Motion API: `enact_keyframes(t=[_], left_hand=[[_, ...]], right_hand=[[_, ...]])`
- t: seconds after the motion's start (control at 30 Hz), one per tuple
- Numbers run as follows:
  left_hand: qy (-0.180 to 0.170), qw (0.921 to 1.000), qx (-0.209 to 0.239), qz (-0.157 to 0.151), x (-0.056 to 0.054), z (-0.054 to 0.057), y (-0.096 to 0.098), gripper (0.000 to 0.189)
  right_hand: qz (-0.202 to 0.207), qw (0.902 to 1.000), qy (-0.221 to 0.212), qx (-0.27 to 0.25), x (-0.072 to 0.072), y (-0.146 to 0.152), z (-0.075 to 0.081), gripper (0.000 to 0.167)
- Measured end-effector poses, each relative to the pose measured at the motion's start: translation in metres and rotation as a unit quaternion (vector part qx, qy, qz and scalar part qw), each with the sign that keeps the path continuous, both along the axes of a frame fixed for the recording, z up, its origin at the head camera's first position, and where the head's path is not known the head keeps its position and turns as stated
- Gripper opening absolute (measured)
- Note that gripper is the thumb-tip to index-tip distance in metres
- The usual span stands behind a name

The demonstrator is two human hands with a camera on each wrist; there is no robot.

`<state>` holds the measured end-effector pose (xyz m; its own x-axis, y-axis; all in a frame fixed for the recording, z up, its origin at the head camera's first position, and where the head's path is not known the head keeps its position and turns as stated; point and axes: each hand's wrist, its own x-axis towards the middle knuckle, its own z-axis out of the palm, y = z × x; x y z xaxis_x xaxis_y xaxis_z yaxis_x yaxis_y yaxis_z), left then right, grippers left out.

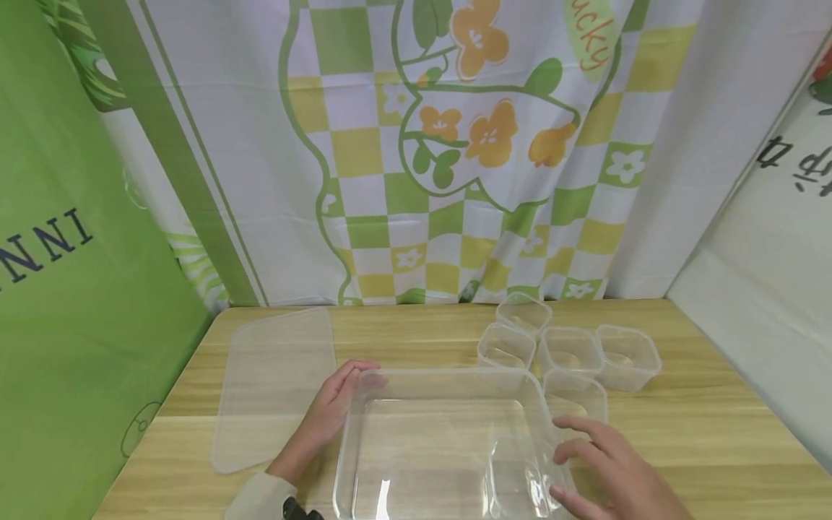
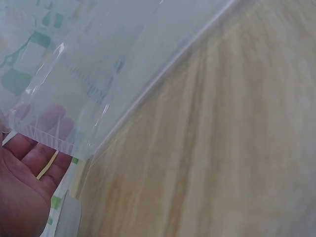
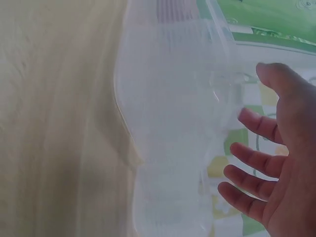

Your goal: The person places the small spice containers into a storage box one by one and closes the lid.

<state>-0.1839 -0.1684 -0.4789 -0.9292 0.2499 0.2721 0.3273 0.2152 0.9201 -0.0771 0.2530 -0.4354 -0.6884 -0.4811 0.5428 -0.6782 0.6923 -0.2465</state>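
Note:
A large clear plastic box stands at the front of the table with its top facing up. My left hand grips its back left corner; in the left wrist view the fingers bend behind the corner wall. Inside the large box, at the front right, sits a small clear box. Just off the right wall hovers my right hand, fingers spread and holding nothing. Another small box stands right behind that wall, near the right fingertips.
More small clear boxes stand clustered at the back right, among them one farthest right and one farthest back. On the left lies a flat translucent lid. A patterned curtain hangs behind the wooden table.

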Motion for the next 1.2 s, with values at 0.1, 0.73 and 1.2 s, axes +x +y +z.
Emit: enact_keyframes(t=[0.1,0.73,1.2], left_hand=[[-0.002,1.0000,-0.001,0.001,0.000,0.001,0.000,0.035],[-0.011,0.9999,-0.011,-0.001,0.000,0.001,-0.001,0.035],[-0.003,0.9998,-0.019,-0.004,0.000,-0.001,-0.003,0.035]], right_hand=[[-0.014,0.9998,-0.001,-0.013,-0.001,0.004,0.006,0.047],[-0.043,0.9975,0.015,-0.054,-0.022,0.039,0.009,0.044],[-0.075,0.9955,-0.025,-0.052,-0.033,0.048,0.007,0.052]])
